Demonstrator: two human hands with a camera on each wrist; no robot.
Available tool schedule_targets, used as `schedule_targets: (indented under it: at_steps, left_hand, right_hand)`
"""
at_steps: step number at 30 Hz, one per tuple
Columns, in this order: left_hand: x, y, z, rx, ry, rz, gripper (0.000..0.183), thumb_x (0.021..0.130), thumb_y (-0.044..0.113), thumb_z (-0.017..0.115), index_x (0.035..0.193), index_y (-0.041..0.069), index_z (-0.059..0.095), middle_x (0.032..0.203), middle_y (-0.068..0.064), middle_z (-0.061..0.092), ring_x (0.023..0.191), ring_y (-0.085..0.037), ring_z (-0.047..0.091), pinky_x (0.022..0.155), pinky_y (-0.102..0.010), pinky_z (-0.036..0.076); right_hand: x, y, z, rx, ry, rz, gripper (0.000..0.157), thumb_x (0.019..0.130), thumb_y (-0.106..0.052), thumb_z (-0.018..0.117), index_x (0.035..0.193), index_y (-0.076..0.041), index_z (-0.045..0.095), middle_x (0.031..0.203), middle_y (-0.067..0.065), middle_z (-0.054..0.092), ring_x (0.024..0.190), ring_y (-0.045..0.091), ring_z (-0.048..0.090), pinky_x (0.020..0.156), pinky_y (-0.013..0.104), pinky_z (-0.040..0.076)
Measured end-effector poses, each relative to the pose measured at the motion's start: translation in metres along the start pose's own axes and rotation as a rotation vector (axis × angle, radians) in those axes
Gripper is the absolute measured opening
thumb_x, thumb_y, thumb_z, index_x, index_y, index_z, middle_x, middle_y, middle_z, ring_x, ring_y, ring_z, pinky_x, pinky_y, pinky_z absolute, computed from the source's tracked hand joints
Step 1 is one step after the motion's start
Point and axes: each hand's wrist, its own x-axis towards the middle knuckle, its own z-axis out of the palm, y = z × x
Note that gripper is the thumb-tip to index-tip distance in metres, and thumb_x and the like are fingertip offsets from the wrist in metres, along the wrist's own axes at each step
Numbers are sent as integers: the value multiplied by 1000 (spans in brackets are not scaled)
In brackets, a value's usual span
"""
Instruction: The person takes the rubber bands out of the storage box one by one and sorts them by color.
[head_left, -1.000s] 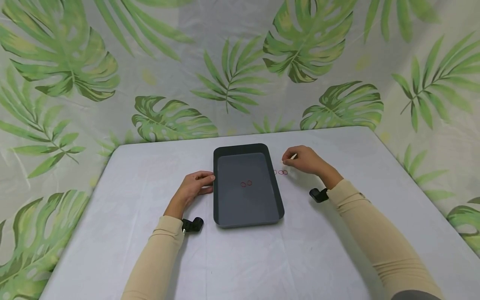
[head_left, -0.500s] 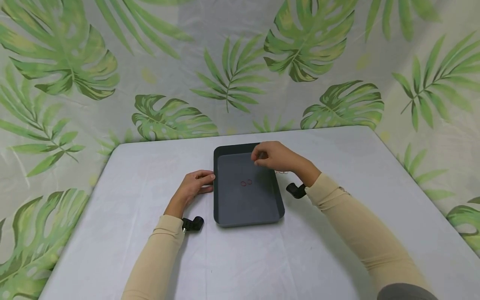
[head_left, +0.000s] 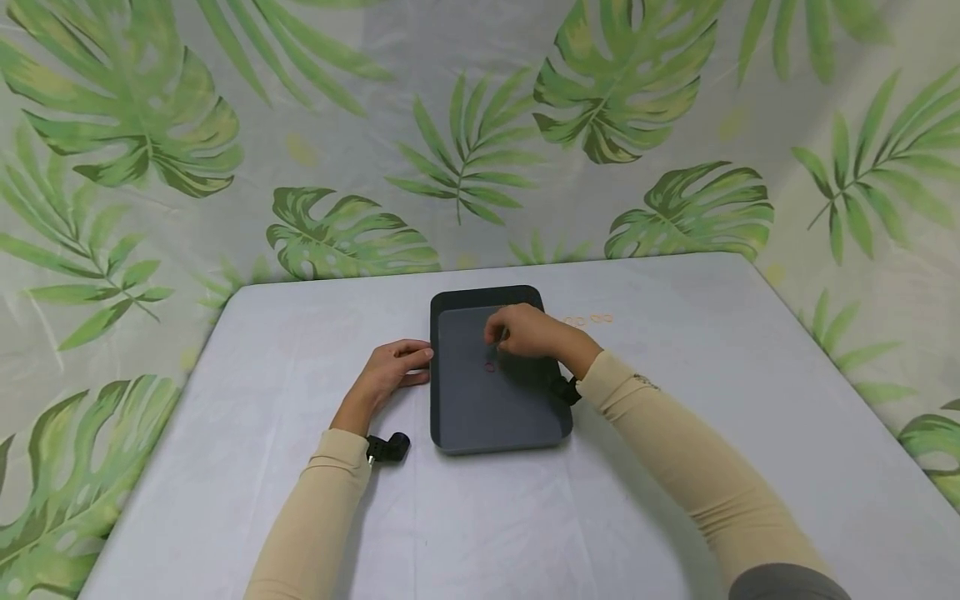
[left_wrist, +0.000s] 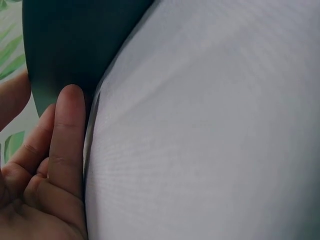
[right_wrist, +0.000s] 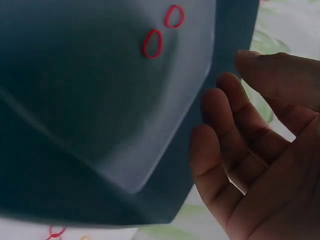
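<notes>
A dark grey baking tray (head_left: pixel 495 417) lies on the white table. In it are two small red rings, like rubber bands; the right wrist view shows one red ring (right_wrist: pixel 152 44) and a second red ring (right_wrist: pixel 174 16) beside it. My left hand (head_left: pixel 390 367) rests at the tray's left side, with straight fingers (left_wrist: pixel 70 125) against the outer wall. My right hand (head_left: pixel 527 330) hovers over the tray's middle, fingers bent and thumb near the index finger. I cannot tell whether a small thing sits between its fingertips, since the thumb (right_wrist: pixel 280 72) covers them in the right wrist view.
On the table beyond the tray's right side lie several small orange rings (head_left: pixel 602 317). Red rings (right_wrist: pixel 57 233) lie on the table beside the tray in the right wrist view. A leaf-patterned cloth (head_left: pixel 465 150) hangs behind the table.
My right hand has moved left from beside the red rings on the table to over the tray's middle. The orange rings now show, while the table's red rings are hidden. My left hand stays put.
</notes>
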Motion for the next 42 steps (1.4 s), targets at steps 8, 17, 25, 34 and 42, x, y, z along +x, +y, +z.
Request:
schedule_targets:
  at_steps: [8,17,25,34,42]
  left_hand:
    - [-2,1,1,-4,-10,4,42,96,18,66,133,-1,59,123,-11,63,94,-7,66,88,-27,62]
    - [-2,0,2,-4,-1,-6,41,96,17,66,133,0,59,122,-11,63,95,-7,66,88,-27,62]
    - [-2,0,1,4,-1,1,42,96,19,67,133,1,59,124,-11,63,95,-8,67,88,-26,62]
    - [0,-1,1,7,-9,10,43,96,20,66,134,1,59,125,-12,62,94,-8,68,89,-26,62]
    - [-1,-1,1,-7,-6,-3,42,96,17,67,133,0,59,122,-10,63,92,-7,68,89,-27,62]
  right_hand:
    - [4,7,11,-16,-25,45,17,91,-2,65,104,-9,71,105,8,71,96,22,65,85,36,56]
    - [9,16,19,-27,-100,129,16,86,-3,65,98,-12,70,99,7,70,84,19,60,74,30,52]
    - [15,20,22,-35,-54,134,6,85,-9,72,89,-14,70,90,3,70,79,17,58,71,27,49]
    - [14,19,21,-23,-51,144,10,84,-11,75,81,-16,68,88,2,70,77,17,58,69,26,49]
    - [11,16,15,20,-37,88,9,86,-11,73,78,-15,70,80,0,68,70,13,56,64,23,47]
